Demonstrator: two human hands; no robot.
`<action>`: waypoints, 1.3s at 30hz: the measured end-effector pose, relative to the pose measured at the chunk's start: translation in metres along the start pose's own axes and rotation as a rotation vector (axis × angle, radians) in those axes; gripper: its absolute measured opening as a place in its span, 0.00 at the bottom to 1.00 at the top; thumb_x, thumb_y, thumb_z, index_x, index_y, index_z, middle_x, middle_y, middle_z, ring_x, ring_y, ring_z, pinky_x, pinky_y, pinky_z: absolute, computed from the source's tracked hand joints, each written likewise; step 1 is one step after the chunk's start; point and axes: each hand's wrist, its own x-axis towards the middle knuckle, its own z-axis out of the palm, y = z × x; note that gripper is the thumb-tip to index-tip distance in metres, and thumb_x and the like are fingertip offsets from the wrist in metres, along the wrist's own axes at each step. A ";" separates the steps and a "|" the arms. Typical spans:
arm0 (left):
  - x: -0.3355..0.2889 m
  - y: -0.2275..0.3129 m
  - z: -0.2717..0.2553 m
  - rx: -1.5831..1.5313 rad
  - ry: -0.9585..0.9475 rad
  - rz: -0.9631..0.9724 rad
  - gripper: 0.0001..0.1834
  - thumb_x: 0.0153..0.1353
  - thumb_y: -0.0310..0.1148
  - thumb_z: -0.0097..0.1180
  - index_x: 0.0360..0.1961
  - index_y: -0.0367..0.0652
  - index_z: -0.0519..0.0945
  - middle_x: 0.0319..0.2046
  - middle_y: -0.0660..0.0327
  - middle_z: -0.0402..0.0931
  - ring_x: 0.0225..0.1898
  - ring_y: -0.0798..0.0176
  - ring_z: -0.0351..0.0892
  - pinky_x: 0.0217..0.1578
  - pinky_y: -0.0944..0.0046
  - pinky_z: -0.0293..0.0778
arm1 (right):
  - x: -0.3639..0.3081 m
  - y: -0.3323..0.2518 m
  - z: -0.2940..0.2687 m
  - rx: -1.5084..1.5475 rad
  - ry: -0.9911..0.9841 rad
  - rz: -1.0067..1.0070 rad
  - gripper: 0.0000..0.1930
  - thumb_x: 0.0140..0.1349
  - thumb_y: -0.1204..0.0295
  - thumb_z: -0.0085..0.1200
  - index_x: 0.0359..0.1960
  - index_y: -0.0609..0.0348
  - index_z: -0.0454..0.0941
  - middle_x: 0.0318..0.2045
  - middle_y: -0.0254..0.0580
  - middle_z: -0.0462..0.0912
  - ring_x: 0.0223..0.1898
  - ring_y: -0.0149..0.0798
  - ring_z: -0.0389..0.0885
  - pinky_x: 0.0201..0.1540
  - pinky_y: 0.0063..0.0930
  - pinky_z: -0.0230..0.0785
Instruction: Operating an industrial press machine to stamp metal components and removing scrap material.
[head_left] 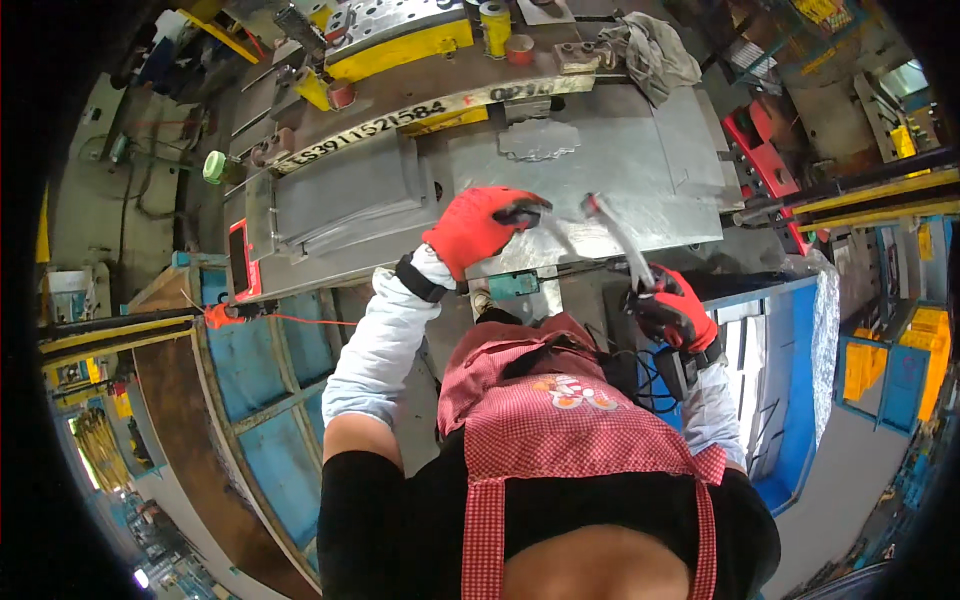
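Note:
My left hand (pixel 485 230), in a red glove with dark fingertips, is raised over the near edge of the metal worktable (pixel 620 190). Its fingers are pressed together. A blurred pale streak by the fingertips leaves unclear what they hold. To the right, my right hand (pixel 672 312), gloved likewise, is closed round the lower end of a bent grey bar-like piece (pixel 625 240). That piece slants up and left to a dark reddish tip; its exact kind is unclear. On the table beyond lies a flat metal part with a wavy outline (pixel 540 140).
A stack of flat metal sheets (pixel 350 190) lies at the table's left. Behind it stands a heavy die (pixel 400 45) with yellow blocks. A crumpled grey cloth (pixel 650 52) hangs at the far right. A blue bin (pixel 795 370) stands right, a blue-panelled crate (pixel 250 360) left.

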 end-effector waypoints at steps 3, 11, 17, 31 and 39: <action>-0.018 -0.051 0.006 -0.663 0.036 -0.465 0.10 0.55 0.27 0.51 0.39 0.37 0.75 0.29 0.52 0.78 0.31 0.55 0.79 0.31 0.63 0.75 | 0.009 0.005 -0.005 0.148 0.030 -0.077 0.25 0.53 0.79 0.48 0.56 0.62 0.63 0.27 0.33 0.74 0.24 0.23 0.65 0.25 0.16 0.60; -0.041 -0.095 0.017 -0.626 0.011 -0.145 0.13 0.60 0.36 0.49 0.33 0.35 0.75 0.28 0.53 0.77 0.28 0.61 0.78 0.28 0.65 0.75 | 0.002 -0.025 0.054 -0.696 0.049 -0.275 0.32 0.46 0.80 0.54 0.58 0.63 0.62 0.36 0.38 0.77 0.38 0.28 0.73 0.43 0.21 0.65; -0.041 -0.081 -0.006 -0.449 -0.036 0.251 0.16 0.58 0.40 0.50 0.34 0.34 0.75 0.25 0.54 0.77 0.27 0.62 0.78 0.27 0.64 0.75 | 0.020 -0.029 0.066 -0.941 -0.036 -0.289 0.33 0.45 0.78 0.55 0.58 0.58 0.62 0.31 0.36 0.77 0.24 0.24 0.64 0.32 0.20 0.63; -0.062 -0.095 -0.020 -0.575 0.026 0.024 0.21 0.63 0.42 0.43 0.47 0.34 0.72 0.40 0.56 0.74 0.39 0.60 0.75 0.43 0.64 0.71 | 0.041 -0.007 0.066 -0.723 -0.010 -0.121 0.31 0.46 0.77 0.52 0.58 0.58 0.63 0.28 0.23 0.68 0.27 0.20 0.58 0.32 0.13 0.55; -0.084 -0.090 -0.011 -1.213 0.176 -0.371 0.23 0.64 0.42 0.41 0.55 0.39 0.64 0.38 0.49 0.75 0.38 0.57 0.77 0.42 0.62 0.73 | 0.072 -0.013 0.054 -0.610 0.056 -0.160 0.30 0.50 0.74 0.56 0.58 0.55 0.63 0.22 0.29 0.72 0.25 0.22 0.67 0.29 0.17 0.63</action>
